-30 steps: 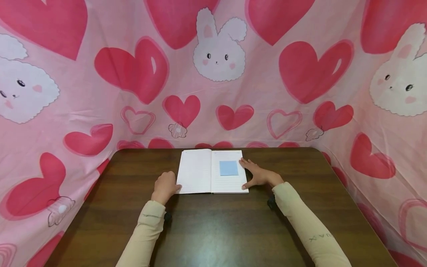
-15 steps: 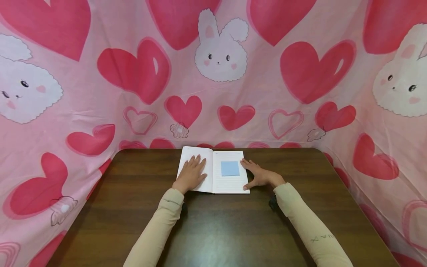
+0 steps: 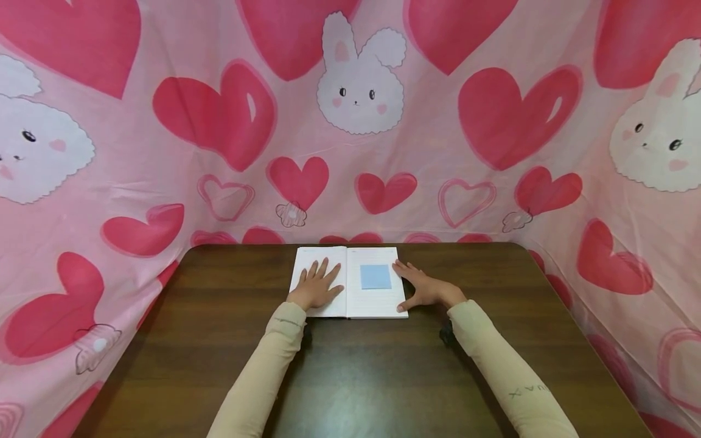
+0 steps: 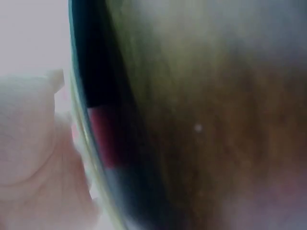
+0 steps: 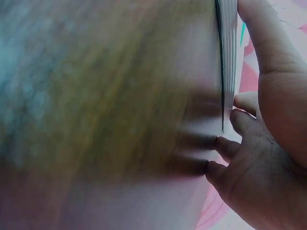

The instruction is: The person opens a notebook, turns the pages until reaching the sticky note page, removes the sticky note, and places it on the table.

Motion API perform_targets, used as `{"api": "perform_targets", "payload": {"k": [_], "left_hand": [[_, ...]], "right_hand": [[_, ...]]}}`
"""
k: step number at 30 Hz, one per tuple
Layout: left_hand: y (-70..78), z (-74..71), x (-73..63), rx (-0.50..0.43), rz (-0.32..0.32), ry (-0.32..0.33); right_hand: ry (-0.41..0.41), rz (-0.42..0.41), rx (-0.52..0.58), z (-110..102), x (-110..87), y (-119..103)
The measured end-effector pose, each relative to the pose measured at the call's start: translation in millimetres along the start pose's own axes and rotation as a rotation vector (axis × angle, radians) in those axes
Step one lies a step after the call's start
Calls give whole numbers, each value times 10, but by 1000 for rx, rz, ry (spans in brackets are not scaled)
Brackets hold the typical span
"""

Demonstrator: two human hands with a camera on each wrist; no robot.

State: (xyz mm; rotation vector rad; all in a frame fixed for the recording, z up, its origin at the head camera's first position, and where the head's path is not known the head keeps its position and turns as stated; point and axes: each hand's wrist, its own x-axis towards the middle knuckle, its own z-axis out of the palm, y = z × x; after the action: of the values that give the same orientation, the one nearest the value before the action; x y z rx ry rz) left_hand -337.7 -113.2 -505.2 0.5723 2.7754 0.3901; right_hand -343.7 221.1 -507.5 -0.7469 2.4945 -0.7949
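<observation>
A notebook (image 3: pixel 372 304) lies spread out near the far side of the table, its ruled white pages facing up. On its right page sits a square blue sticky note (image 3: pixel 375 277). My left hand (image 3: pixel 316 287) rests with spread fingers on the left page (image 3: pixel 306 258). At the notebook's right edge is my right hand (image 3: pixel 429 289), thumb at the near corner and fingertips by the far part of the edge. The right wrist view shows that thumb (image 5: pixel 276 43) at the page stack (image 5: pixel 230 57), with other fingertips down beside it. The left wrist view shows my palm (image 4: pixel 33 153) beside the notebook's edge.
The dark brown wooden table (image 3: pixel 350 371) extends toward me and to both sides of the notebook. Pink cloth (image 3: pixel 427 146) with hearts and rabbits hangs behind it and at both sides.
My left hand has moved right from the notebook's left edge onto the left page. That side, slightly raised half a second ago, now lies flatter. The right hand has stayed in place.
</observation>
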Motion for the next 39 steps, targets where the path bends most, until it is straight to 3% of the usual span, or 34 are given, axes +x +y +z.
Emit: {"api": "perform_targets", "payload": {"k": [11,18,22,30,35,39], "left_hand": [[-65,-13,59,-95,-2,-92],[-102,18,90,-97,-4,-102],[-105,27,89,-106,-2,-95],[-52,26,74,-101,-15,-110],[-80,40,87,-126,-6,-62],[-109,50,97,-142,-4,-60]], "right_hand": [[-1,24,-18,-32,14,-33],[106,-93,-265,53,165,-253],[126,-140,-377,158,290,-426],[126,-68,-457,274,485,-603],[140,-56,-561,307,575,-721],[136,-39,-626,349,635,-792]]}}
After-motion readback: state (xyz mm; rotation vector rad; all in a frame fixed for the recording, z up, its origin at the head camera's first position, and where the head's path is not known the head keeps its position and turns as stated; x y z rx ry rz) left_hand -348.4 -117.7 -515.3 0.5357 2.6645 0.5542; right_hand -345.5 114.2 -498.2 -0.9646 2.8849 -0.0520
